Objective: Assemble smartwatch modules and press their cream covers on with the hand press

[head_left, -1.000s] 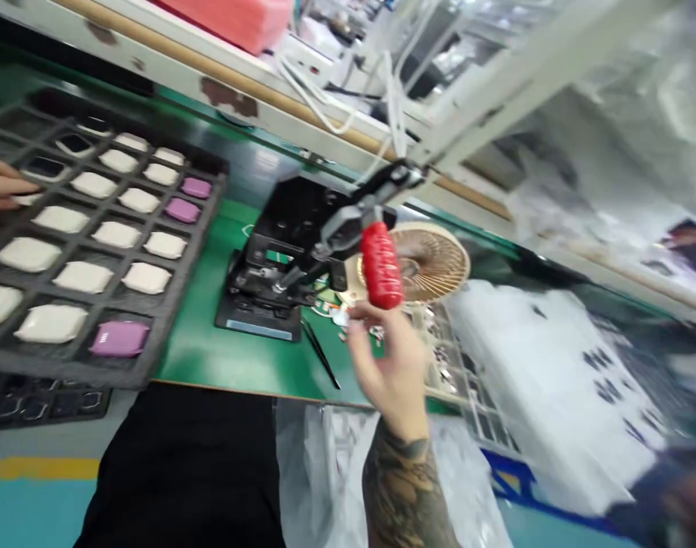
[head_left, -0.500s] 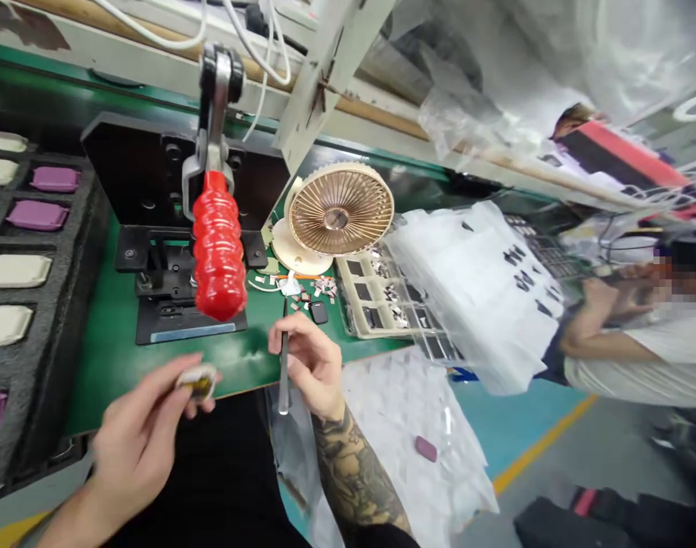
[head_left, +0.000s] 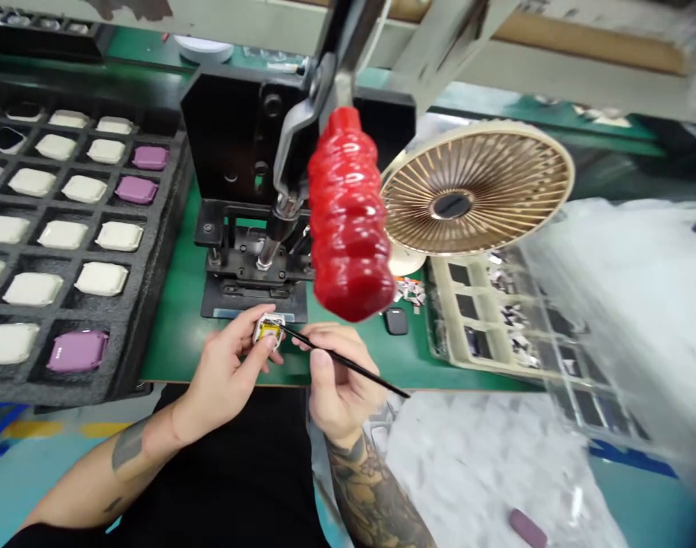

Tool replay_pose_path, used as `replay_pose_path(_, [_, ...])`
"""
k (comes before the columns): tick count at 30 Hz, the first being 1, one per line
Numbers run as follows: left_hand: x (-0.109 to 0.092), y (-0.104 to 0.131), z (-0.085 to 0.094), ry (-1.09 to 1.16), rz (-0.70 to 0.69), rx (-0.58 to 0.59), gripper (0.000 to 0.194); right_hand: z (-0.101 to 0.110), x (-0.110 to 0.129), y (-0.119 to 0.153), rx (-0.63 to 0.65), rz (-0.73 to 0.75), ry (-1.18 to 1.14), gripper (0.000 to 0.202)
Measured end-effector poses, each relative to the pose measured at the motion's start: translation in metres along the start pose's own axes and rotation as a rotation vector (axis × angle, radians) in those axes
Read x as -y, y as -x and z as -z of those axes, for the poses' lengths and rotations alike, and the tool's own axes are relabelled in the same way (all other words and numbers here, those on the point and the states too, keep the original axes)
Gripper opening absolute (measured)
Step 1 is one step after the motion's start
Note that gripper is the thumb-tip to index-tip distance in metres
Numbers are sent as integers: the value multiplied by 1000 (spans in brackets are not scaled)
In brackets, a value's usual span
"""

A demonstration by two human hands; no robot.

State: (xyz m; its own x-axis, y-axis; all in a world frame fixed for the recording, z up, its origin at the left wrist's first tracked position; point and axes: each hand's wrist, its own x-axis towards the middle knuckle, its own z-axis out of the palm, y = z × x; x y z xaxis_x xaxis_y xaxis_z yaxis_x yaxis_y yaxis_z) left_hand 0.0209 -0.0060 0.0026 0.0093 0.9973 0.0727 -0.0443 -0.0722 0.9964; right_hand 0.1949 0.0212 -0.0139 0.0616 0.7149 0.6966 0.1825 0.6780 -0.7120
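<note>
Between the thumb and fingers of my left hand (head_left: 227, 365) is a small white watch-like case (head_left: 269, 330), its open side up with yellow and dark parts inside. My right hand (head_left: 344, 380) is closed around dark tweezers (head_left: 353, 367), whose tip reaches the inside of the case. Whether the tip grips a part is too small to tell. Both hands are over the front edge of the green bench (head_left: 176, 335), just before a black press (head_left: 256, 259). The press's red ribbed handle (head_left: 351, 221) hangs above and behind my right hand.
On the left, a black foam tray (head_left: 147, 289) carries white and purple cases. A beige fan (head_left: 478, 190) stands right of the press, near a small black square piece (head_left: 395, 321) and a compartment box (head_left: 484, 320) of small parts. White plastic sheeting (head_left: 473, 457) covers the lower right.
My view has swung left and closer to the bench. My hands have come together, and the tweezers, earlier held upright apart from the case, now slant into it.
</note>
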Motion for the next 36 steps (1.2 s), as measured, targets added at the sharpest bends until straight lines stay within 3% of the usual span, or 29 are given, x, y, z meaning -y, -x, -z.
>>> replay_pose_path(3, [1, -1, -1, -9, 7, -6, 39, 1, 2, -3, 71, 20, 20, 20])
replay_pose_path(8, [5, 0, -1, -2, -6, -15, 41, -5, 3, -2, 45, 72, 14, 22])
replay_pose_path(15, [8, 1, 2, -36, -77, -29, 36, -6, 1, 0, 36, 27, -40, 19])
replay_pose_path(20, [4, 0, -1, 6, -48, -39, 36, -2, -2, -1, 5, -27, -154, 24])
replay_pose_path(29, [0, -1, -2, 37, -48, -50, 36, -2, 1, -1, -42, -83, -184, 11])
replay_pose_path(36, [2, -1, -2, 15, -44, -51, 38, -3, -4, 3, 3, -14, -170, 28])
